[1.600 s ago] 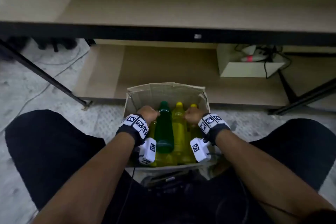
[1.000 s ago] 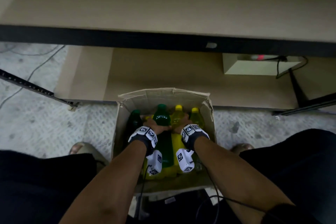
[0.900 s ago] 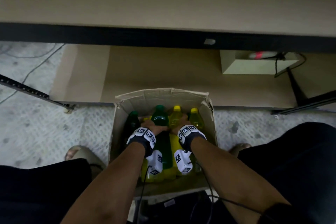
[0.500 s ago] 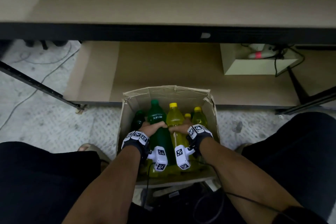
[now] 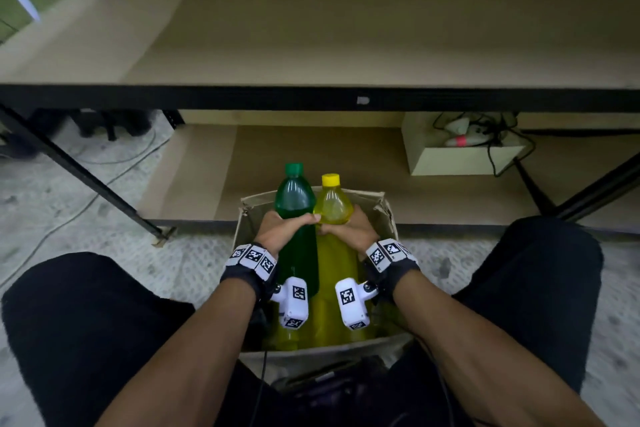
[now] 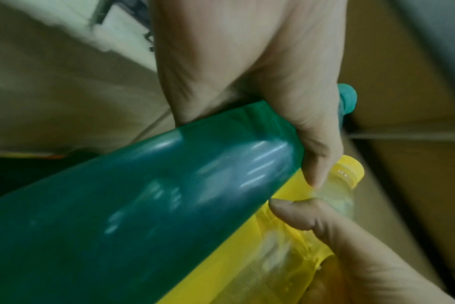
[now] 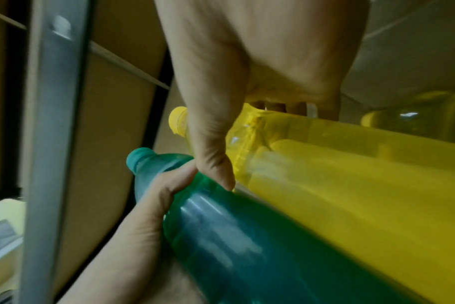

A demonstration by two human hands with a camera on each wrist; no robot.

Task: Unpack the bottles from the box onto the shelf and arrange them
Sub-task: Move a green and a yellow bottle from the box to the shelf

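Observation:
My left hand [image 5: 282, 227] grips a green bottle [image 5: 296, 198] with a green cap just below its shoulder. Beside it, my right hand [image 5: 348, 229] grips a yellow bottle [image 5: 333, 206] with a yellow cap the same way. Both bottles stand upright, side by side and touching, raised partly out of the open cardboard box [image 5: 382, 210] on the floor between my knees. More yellow bottles [image 5: 325, 329] remain low in the box. In the left wrist view the left hand [image 6: 294, 127] wraps the green bottle [image 6: 148, 205]; in the right wrist view the right hand [image 7: 221, 144] wraps the yellow bottle [image 7: 338, 185].
A bare shelf board [image 5: 346, 38] with a black front rail lies ahead and above the box. The lower shelf [image 5: 294, 152] holds a pale open box [image 5: 460, 156] with cables at the right. Black frame legs slant at both sides. My knees flank the box.
Both hands moved from the box sides onto the two middle bottles, took hold and lifted them. The bottles now rise well above the box rim. My head has tilted up toward the upper shelf.

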